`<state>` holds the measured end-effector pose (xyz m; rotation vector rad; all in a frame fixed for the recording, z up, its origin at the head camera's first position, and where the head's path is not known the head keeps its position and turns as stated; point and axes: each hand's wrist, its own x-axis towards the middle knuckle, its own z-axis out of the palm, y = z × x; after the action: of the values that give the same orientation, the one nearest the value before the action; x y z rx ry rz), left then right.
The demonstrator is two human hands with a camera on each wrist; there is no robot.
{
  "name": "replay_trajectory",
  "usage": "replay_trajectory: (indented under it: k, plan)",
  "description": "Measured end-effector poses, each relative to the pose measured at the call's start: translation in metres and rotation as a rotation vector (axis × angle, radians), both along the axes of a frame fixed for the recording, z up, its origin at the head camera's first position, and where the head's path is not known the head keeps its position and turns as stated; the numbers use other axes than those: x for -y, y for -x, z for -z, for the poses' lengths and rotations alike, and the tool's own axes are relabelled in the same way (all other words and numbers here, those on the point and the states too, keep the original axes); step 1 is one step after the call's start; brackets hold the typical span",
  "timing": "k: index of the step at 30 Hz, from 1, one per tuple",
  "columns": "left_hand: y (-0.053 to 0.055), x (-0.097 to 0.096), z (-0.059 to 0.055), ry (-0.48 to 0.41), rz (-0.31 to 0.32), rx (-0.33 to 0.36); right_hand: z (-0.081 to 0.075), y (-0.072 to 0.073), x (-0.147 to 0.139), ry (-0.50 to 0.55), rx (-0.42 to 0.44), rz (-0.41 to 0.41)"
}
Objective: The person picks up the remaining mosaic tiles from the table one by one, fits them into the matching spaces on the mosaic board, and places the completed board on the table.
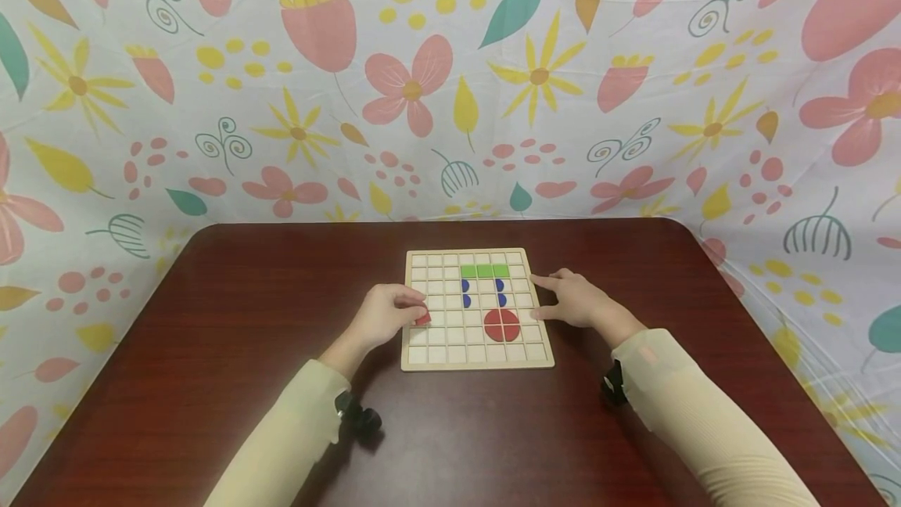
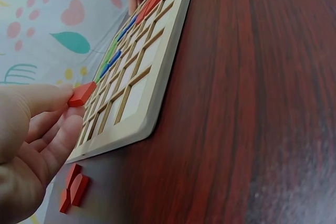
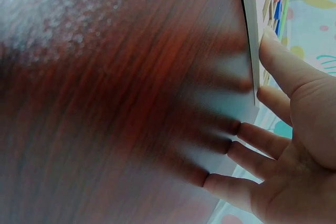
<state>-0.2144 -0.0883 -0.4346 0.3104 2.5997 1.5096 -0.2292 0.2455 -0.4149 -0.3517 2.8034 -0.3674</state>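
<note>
A light wooden grid board [image 1: 477,364] lies flat on the table, with green squares [image 1: 484,271], blue half-round pieces [image 1: 500,293] and a red circle of quarter pieces [image 1: 502,325] set in its cells. Between thumb and fingers, my left hand [image 1: 381,314] pinches a small red piece [image 2: 82,94] just over the board's left edge. My right hand [image 1: 579,300] rests at the opposite edge, fingers spread, its thumb and index finger touching the frame. Several loose red pieces [image 2: 76,188] lie on the table below the left hand in the left wrist view; the head view does not show them.
The dark reddish-brown table [image 1: 479,444] stretches around the board on all sides. Behind it and along both sides hangs a white cloth [image 1: 450,147] printed with flowers and leaves. A black wrist device [image 1: 362,418] sits on the left sleeve.
</note>
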Motion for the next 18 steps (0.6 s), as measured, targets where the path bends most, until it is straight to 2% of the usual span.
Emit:
replay_trajectory:
  k: [6,12,18]
  plan:
    - [0.0,-0.005,-0.001,0.035,-0.013,-0.008,0.0,0.0,0.0,0.002,-0.001,0.0]
    - [0.0,-0.01,-0.002,0.071,-0.018,-0.05,0.0,0.0,0.0,0.004,-0.001,0.003]
    - [0.001,-0.014,-0.001,0.063,0.007,-0.05,0.0,0.0,0.0,0.004,0.002,0.004]
